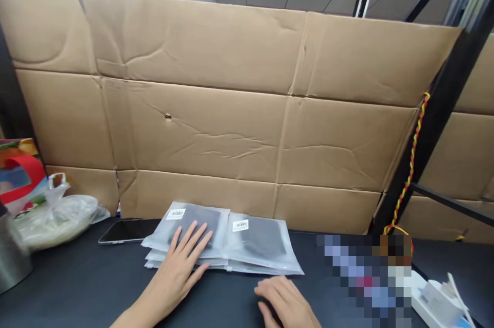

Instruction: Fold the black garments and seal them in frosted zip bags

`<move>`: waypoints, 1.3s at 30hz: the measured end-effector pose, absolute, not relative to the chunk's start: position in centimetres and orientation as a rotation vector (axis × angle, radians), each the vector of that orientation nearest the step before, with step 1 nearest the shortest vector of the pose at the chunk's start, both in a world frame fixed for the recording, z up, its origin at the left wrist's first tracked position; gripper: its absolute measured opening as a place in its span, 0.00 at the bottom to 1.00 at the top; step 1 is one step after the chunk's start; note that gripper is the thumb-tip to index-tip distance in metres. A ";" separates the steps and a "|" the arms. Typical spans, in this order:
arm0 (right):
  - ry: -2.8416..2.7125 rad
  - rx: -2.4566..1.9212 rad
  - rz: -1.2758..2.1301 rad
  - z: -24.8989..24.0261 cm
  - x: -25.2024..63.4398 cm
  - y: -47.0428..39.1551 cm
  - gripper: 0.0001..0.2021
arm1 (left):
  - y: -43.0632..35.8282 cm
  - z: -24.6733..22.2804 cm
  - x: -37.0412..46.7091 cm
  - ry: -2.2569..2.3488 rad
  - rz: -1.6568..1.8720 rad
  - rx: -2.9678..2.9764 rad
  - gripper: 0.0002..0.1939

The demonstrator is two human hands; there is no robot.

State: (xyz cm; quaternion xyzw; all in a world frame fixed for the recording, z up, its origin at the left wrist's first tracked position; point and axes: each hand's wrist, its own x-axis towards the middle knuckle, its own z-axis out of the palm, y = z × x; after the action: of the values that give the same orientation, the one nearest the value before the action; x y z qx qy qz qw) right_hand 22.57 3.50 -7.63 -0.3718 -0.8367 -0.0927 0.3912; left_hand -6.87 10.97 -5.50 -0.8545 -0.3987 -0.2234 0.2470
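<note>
Two low stacks of frosted plastic zip bags lie side by side on the dark table, each top bag bearing a white barcode label and something dark inside. My left hand (pixel 185 261) rests flat with spread fingers on the left stack of bags (pixel 216 225). The right stack of bags (pixel 262 240) lies against it, its near edge a little beyond my right hand (pixel 287 302). That hand hovers or rests at the table's near side, fingers loosely curled and apart from the thumb, with nothing visible in it.
A phone (pixel 129 231) lies left of the bags. Farther left are a knotted plastic bag (pixel 62 220), a colourful bag (pixel 21 179) and a metal cylinder (pixel 13 251). A cardboard wall (pixel 212 132) stands behind. At right are a white power strip (pixel 420 292) and a blurred-out patch.
</note>
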 end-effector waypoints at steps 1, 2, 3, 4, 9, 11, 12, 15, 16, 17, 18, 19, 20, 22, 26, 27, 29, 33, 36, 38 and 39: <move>-2.124 -0.976 -0.214 -6.4 21.6 3.8 0.10 | 10.9 -5.5 -6.8 -1.092 -0.624 -2.332 0.30; -2.120 -0.983 -0.234 -5.3 20.7 4.1 0.12 | 10.7 -5.6 -6.7 -1.088 -0.639 -2.336 0.29; -2.105 -0.978 -0.285 -4.6 19.7 4.6 0.13 | 10.6 -5.6 -6.6 -1.071 -0.653 -2.345 0.29; -2.093 -0.982 -0.339 -4.1 18.9 5.2 0.14 | 10.4 -5.6 -6.5 -1.045 -0.667 -2.355 0.28; -2.012 -0.957 -0.548 -5.1 16.8 7.9 0.11 | 9.6 -5.6 -5.8 -0.897 -0.755 -2.393 0.24; -1.973 -0.963 -0.573 -5.8 17.0 8.4 0.10 | 9.6 -5.7 -5.5 -0.864 -0.792 -2.412 0.22; -1.956 -0.966 -0.583 -6.0 17.1 8.5 0.10 | 9.6 -5.7 -5.4 -0.849 -0.811 -2.423 0.21; -1.918 -0.962 -0.609 -5.9 17.6 8.3 0.11 | 9.5 -5.8 -4.8 -0.815 -0.865 -2.457 0.20; -1.911 -0.953 -0.619 -5.6 17.7 8.1 0.12 | 9.3 -5.8 -4.6 -0.810 -0.874 -2.471 0.21; -1.907 -0.939 -0.630 -5.3 17.9 7.7 0.13 | 9.1 -5.8 -4.4 -0.801 -0.884 -2.486 0.21; -1.909 -0.923 -0.642 -4.9 18.1 7.3 0.14 | 8.8 -5.8 -4.1 -0.793 -0.900 -2.500 0.21; -1.911 -0.902 -0.653 -4.5 18.3 6.7 0.14 | 8.4 -5.8 -3.8 -0.786 -0.920 -2.512 0.22; -1.919 -0.878 -0.667 -4.2 18.5 5.9 0.14 | 8.0 -5.8 -3.5 -0.778 -0.953 -2.520 0.23; -1.964 -0.823 -0.697 -3.7 19.1 3.9 0.14 | 6.9 -5.8 -3.0 -0.764 -1.046 -2.532 0.22; -2.108 -0.703 -0.698 -4.2 20.3 0.0 0.14 | 4.1 -5.4 -2.4 -0.742 -1.098 -2.639 0.16; -2.137 -0.681 -0.672 -4.6 20.4 -0.6 0.14 | 3.4 -5.2 -2.4 -0.727 -1.046 -2.704 0.13; -2.179 -0.667 -0.606 -5.5 20.3 -1.3 0.14 | 2.2 -4.8 -2.4 -0.716 -0.909 -2.852 0.11; -2.159 -0.710 -0.560 -7.0 19.0 -1.0 0.12 | 1.0 -4.7 -2.2 -0.793 -0.828 -3.028 0.13; -2.152 -0.710 -0.575 -7.3 17.9 -0.7 0.14 | 0.9 -5.0 -1.6 -0.752 -0.910 -3.016 0.13; -2.183 -0.724 -0.558 -7.4 17.6 -0.8 0.14 | 0.9 -5.1 -1.3 -0.697 -0.937 -2.986 0.12; -2.207 -0.727 -0.551 -7.4 17.6 -0.9 0.14 | 0.8 -5.0 -1.2 -0.667 -0.932 -2.974 0.12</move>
State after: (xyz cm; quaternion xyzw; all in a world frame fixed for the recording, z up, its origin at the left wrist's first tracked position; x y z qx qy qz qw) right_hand 17.59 -0.93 -7.38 -0.2830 -0.8593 -0.2145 0.3681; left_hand -1.20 0.77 -5.01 -0.9329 -0.2091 -0.2923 -0.0227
